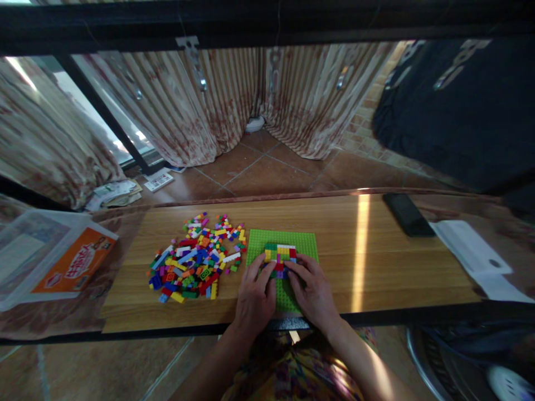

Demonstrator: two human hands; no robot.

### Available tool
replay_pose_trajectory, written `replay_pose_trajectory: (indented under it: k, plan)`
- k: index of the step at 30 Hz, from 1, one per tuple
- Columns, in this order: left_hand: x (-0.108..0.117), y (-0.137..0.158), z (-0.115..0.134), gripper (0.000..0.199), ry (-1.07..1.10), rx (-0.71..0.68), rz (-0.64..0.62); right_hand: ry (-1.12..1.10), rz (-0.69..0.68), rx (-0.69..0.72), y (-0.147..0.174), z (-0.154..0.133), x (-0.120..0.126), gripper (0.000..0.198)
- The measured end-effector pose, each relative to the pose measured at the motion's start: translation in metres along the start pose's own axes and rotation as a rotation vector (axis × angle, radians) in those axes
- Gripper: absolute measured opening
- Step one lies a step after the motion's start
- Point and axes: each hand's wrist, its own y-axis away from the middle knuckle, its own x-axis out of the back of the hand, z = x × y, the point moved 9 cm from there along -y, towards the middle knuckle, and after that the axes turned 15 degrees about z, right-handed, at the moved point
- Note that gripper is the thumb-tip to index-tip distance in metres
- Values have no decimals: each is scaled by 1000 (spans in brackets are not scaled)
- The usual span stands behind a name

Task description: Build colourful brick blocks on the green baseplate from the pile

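Wood-grain tabletop point(395, 273), strip of bright light across its right half. Green studded baseplate point(307, 240) near the front edge, in front of the person. On it, a small block build point(279, 257) of interlocking toy bricks: green and white along the far side, yellow and red in the body, blue and purple toward the near side.

Left hand point(256, 292) at the build's left side, fingers bent and slightly parted, fingertips against the bricks, thumb drawn in below. Right hand point(315, 289) mirrors it on the right, fingers curled inward over the right and near side, half open. Both meet the build; the fingers cover part of it, so whether either pinches a single brick I cannot tell.

Left of the baseplate, just beside it: a loose brick pile point(194, 262), many colours and lengths, spread flat, pieces overlapping. Farther left, a clear plastic tub point(25, 284) with an orange label point(75, 262).

Right end: black smartphone point(408, 215) lying flat near the far edge; a white flat case point(472, 245) beside it. Beyond the tabletop, striped curtains point(225, 100) hang to a tiled floor point(267, 167).
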Motion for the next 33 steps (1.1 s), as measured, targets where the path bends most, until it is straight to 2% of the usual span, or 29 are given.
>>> replay_pose_trajectory:
  k: [33]
  plan:
    - [-3, 1, -4, 41, 22, 31, -12, -11, -32, -20, 0, 2, -2, 27]
